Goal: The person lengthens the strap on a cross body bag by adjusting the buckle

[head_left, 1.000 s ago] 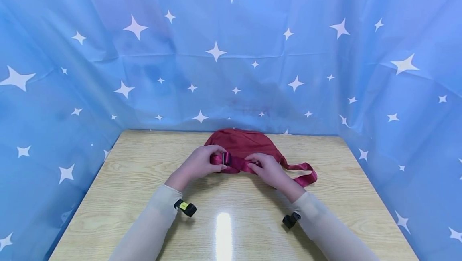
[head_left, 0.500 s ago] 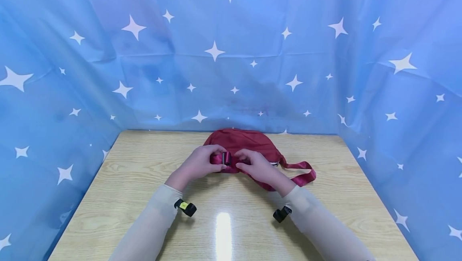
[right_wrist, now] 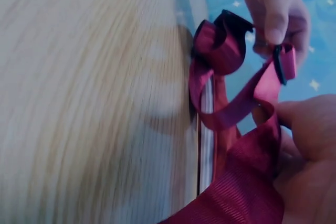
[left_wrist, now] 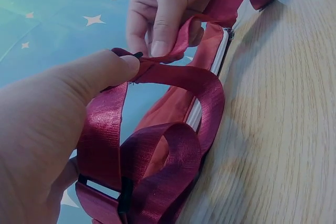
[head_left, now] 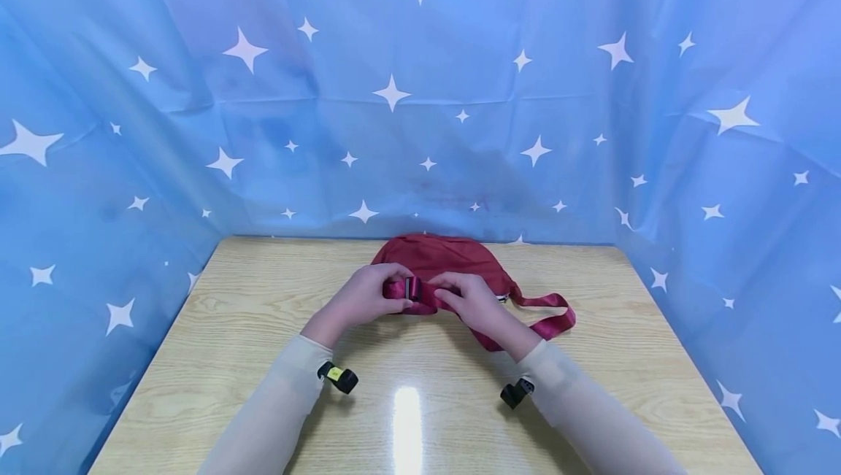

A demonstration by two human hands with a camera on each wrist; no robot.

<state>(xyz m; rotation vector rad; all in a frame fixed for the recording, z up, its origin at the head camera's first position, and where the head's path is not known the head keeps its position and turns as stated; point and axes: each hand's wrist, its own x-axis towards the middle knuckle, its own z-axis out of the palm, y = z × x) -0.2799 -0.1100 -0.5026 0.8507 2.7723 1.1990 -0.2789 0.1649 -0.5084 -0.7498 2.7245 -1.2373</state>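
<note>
A dark red waist bag lies at the back of the table, its magenta webbing strap trailing in a loop on the right. My left hand pinches the strap at a black slide buckle, over the bag's front. Just to the right, my right hand pinches the same strap between thumb and fingers. In the left wrist view the strap makes loose loops below the thumb, with another black buckle hanging there. A white zipper runs along the bag.
The wooden table bears a bright light reflection near its front middle. A blue star-patterned curtain rises at the back and both sides, close behind the bag.
My right hand first slid left along the strap towards the buckle, then shifted slightly back right. The left hand stays put. Part of the bag's zipper has come into view beside the right hand.
</note>
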